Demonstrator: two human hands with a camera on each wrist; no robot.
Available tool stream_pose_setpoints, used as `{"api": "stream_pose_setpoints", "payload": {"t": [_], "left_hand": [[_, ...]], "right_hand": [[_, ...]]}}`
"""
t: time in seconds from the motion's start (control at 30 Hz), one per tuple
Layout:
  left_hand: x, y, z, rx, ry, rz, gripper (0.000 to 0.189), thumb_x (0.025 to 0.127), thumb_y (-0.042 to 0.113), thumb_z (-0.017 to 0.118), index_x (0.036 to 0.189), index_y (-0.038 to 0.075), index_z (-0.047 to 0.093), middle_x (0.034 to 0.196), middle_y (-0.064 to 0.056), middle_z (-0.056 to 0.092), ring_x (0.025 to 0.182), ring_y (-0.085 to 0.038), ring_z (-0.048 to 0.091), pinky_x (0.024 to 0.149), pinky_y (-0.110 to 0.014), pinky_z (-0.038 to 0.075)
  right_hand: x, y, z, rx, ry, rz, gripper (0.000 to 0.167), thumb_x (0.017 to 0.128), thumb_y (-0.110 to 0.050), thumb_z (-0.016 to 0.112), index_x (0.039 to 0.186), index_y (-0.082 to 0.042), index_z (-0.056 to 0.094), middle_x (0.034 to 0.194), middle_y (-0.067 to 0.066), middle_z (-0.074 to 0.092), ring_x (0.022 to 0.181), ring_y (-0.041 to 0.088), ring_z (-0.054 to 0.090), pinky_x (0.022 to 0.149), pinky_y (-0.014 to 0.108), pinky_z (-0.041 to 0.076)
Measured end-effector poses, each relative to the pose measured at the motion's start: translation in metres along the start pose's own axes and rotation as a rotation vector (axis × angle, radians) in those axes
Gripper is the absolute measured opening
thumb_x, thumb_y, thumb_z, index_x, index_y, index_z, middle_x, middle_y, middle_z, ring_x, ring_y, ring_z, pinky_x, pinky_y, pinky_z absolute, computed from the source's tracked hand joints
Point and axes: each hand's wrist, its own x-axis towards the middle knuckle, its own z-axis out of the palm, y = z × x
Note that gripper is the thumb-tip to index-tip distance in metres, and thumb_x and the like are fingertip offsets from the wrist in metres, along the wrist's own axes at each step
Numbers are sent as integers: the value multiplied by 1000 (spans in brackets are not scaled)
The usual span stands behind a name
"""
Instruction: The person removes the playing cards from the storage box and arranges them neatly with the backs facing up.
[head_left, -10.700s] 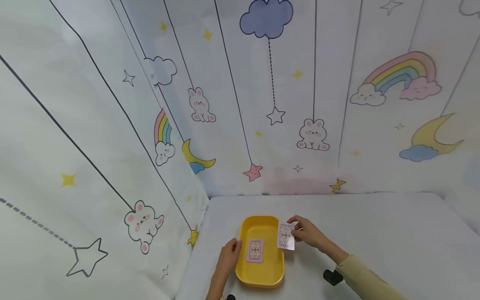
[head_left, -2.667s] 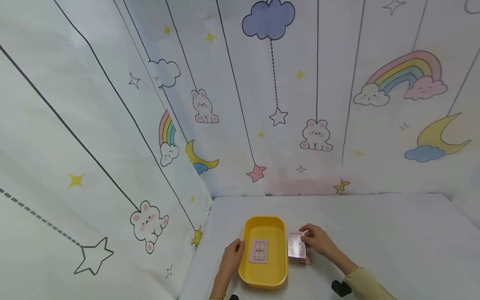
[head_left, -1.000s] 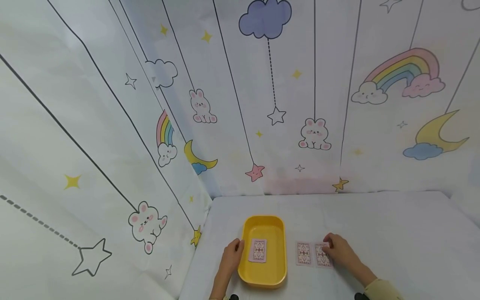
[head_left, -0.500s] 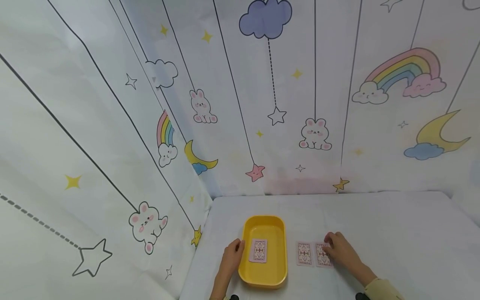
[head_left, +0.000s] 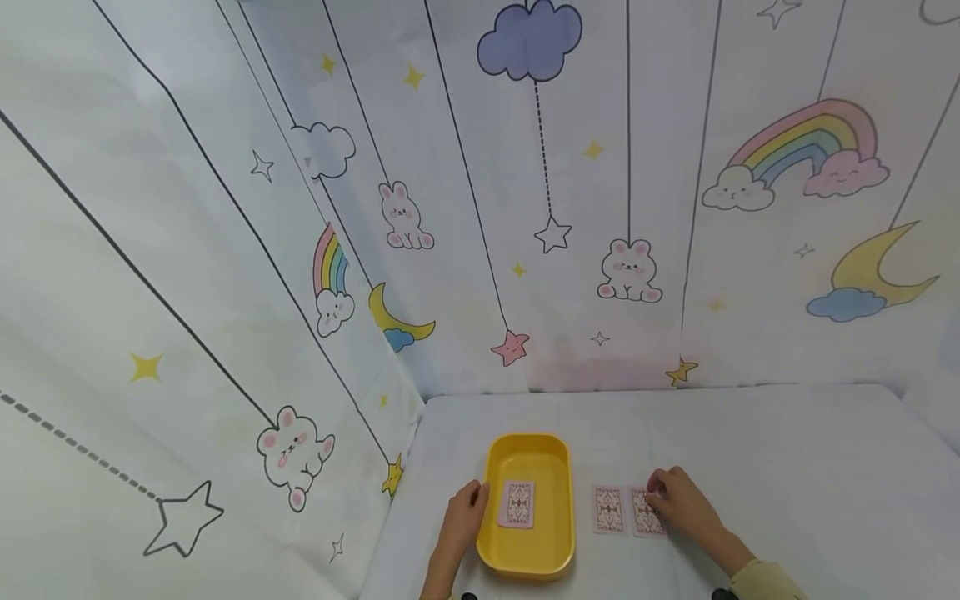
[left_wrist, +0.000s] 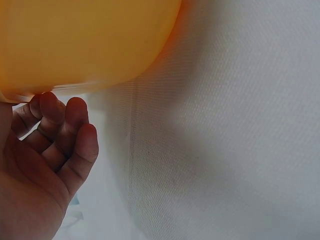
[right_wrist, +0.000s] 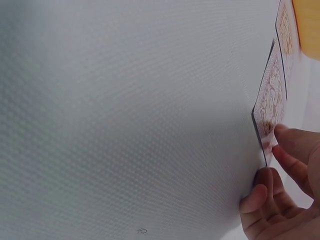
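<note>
On the left, the left hand (head_left: pixel 462 518) grasps the near-left wall of the yellow tray (head_left: pixel 536 557), its fingers bent against the rim in the left wrist view; that grip probably keeps the tray from sliding on the white worktop (head_left: pixel 787 492). Inside the tray, left of its middle, a patterned card (head_left: pixel 520 504) lies flat, with what may be another edge showing beneath it; the raised walls presumably keep it contained. Just beyond the tray's right wall, a second card (head_left: pixel 609 510) lies on the worktop, and close beside it, a third card (head_left: pixel 645 517); both stand upright in line, likely so that they do not overlap. At the far right, the right hand (head_left: pixel 688 510) has bent thumb and forefinger on the third card's right side; whether this grip pinches the card or merely touches it, I cannot tell.
</note>
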Motion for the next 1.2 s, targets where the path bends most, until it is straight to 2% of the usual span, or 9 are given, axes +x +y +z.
{"api": "stream_pose_setpoints", "payload": {"t": [0.17, 0.4, 0.53, 0.63, 0.77, 0.97, 1.2], "left_hand": [[0, -2, 0, 4, 2, 0, 32, 106, 39, 49, 85, 15, 54, 73, 3, 49, 66, -11, 46, 55, -23, 36], [0, -3, -1, 1, 2, -5, 32, 106, 41, 48, 86, 16, 54, 73, 4, 50, 66, -11, 47, 56, -22, 37], [-1, -4, -2, 14, 20, 44, 33, 106, 38, 49, 84, 14, 53, 71, 4, 47, 63, -9, 45, 54, -22, 35], [-1, -5, -3, 12, 25, 66, 32, 106, 36, 49, 82, 14, 52, 70, 4, 45, 62, -9, 43, 53, -22, 34], [-2, -5, -3, 5, 16, 59, 32, 106, 37, 49, 83, 15, 52, 70, 4, 45, 63, -9, 44, 53, -22, 34], [-1, -6, -3, -1, 6, 50, 33, 106, 39, 49, 84, 14, 52, 71, 4, 46, 64, -10, 45, 53, -22, 35], [-1, -5, -2, -20, -2, 57, 34, 105, 42, 48, 85, 14, 53, 72, 4, 47, 64, -9, 46, 54, -22, 36]], "right_hand": [[-1, -1, -2, 1, -13, 15, 16, 87, -15, 74, 93, -5, 63, 86, 6, 52, 77, 17, 43, 65, 28, 37], [7, -4, -3, 29, 27, -6, 22, 88, -14, 74, 101, -2, 62, 88, 7, 56, 77, 16, 49, 67, 32, 43], [12, -9, -3, 42, 28, -33, 26, 89, -17, 75, 105, -2, 62, 90, 6, 58, 78, 16, 54, 67, 33, 46], [15, -16, -4, 52, 29, -56, 27, 89, -19, 75, 107, -1, 63, 90, 6, 60, 79, 15, 56, 68, 34, 48], [18, -32, -5, 60, 27, -69, 27, 90, -18, 75, 108, -1, 64, 90, 5, 61, 79, 14, 56, 70, 33, 49], [23, -61, -9, 62, -6, -35, 32, 91, -23, 74, 114, -3, 64, 98, 7, 63, 84, 16, 57, 75, 36, 52], [33, -70, 0, 44, -29, -39, 41, 91, -31, 75, 119, -3, 64, 103, 8, 64, 89, 17, 60, 81, 40, 55]]}}
